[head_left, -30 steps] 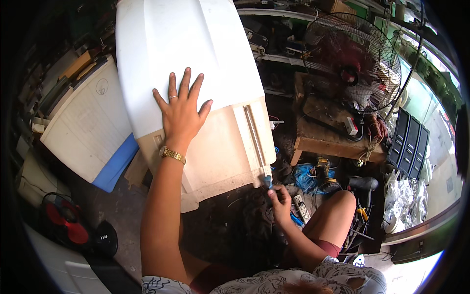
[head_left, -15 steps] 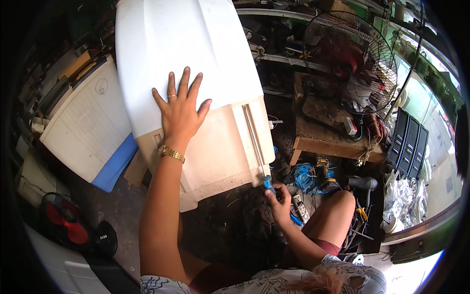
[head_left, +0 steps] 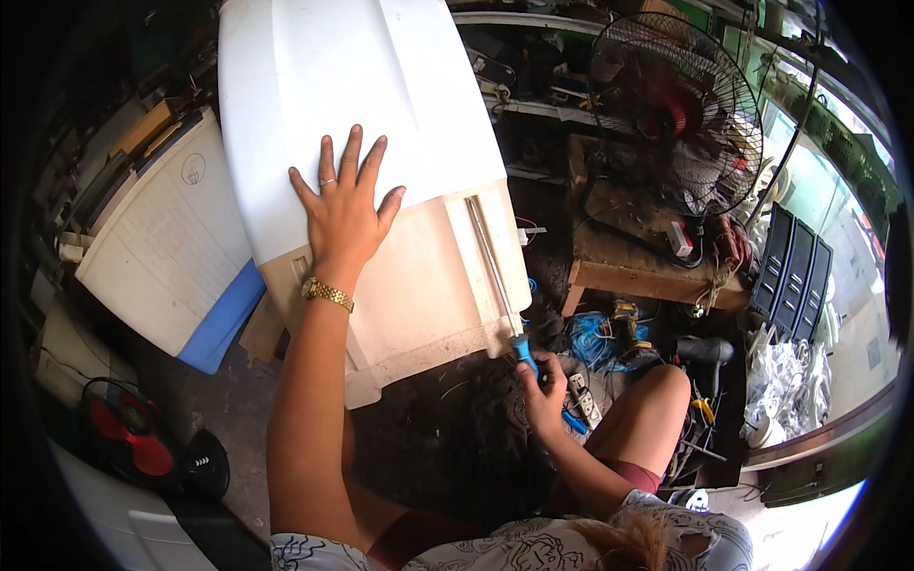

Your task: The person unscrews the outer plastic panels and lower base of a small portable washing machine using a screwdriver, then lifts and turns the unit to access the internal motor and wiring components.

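My left hand (head_left: 343, 219) lies spread flat on the large white plastic panel (head_left: 381, 76), near where it meets a dusty beige lower section (head_left: 419, 276). My right hand (head_left: 543, 400) grips the blue handle of a long screwdriver (head_left: 522, 352) at the lower right corner of the beige section. The screwdriver's metal shaft runs up along a groove in that section, toward the white part; its exact tip is hard to make out.
A pedestal fan (head_left: 678, 114) and wooden table (head_left: 624, 276) stand at the right, with tangled blue cord (head_left: 592, 347), a drill (head_left: 628, 333) and power strip (head_left: 584, 400) below. Another large panel (head_left: 162, 257) leans left, above a red-bladed fan (head_left: 133, 428). Black drawers (head_left: 790, 271) stand far right.
The panel and my left hand appear slightly further left and up. The screwdriver handle in my right hand shows more fully and sits a little lower relative to the panel's corner.
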